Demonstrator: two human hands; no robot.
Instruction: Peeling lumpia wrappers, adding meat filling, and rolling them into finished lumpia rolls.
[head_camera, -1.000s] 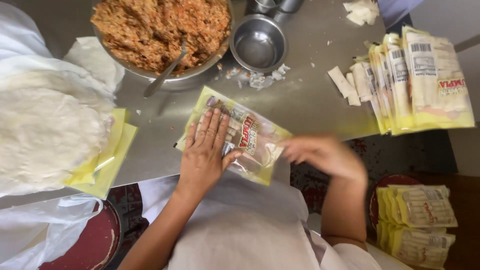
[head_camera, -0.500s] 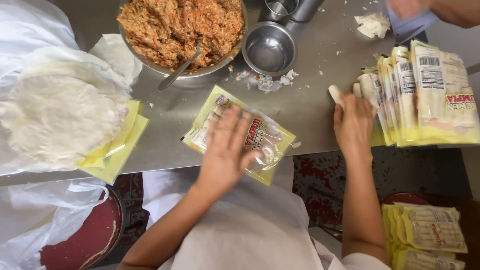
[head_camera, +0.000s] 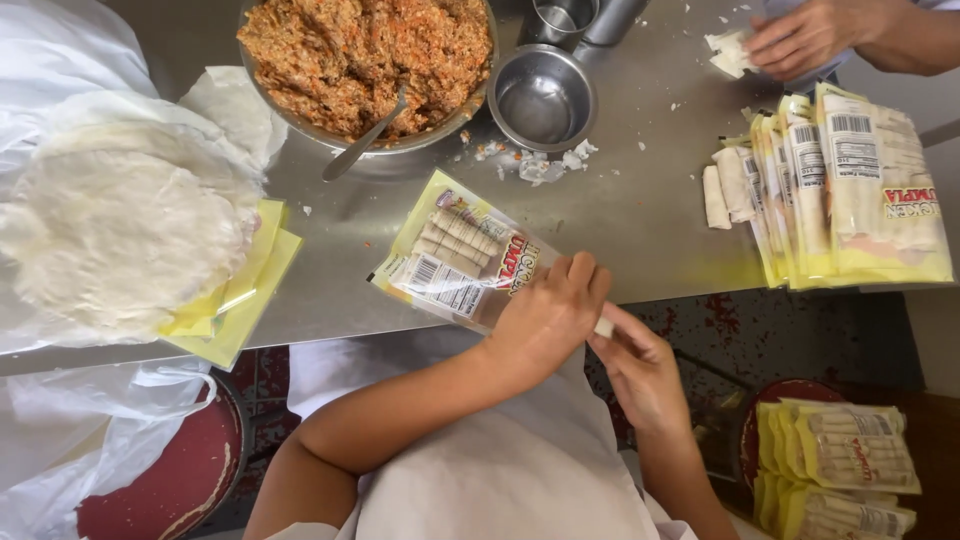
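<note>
At the near edge of the steel table (head_camera: 620, 230), the left hand (head_camera: 545, 320) pressed down on the mouth of a yellow-edged clear pouch (head_camera: 455, 262) of pale rolls, fingers together and curled over its rim, while the right hand (head_camera: 640, 365) pinched one more roll (head_camera: 603, 327) just beside that opening. Filling looked to be the step (rows already lay inside). Sliding it in called for the mouth held open and the roll lined up with the rows.

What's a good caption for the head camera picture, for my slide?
Left hand holds a clear-and-yellow packet of rolls open while the right hand slips in another roll.
</note>
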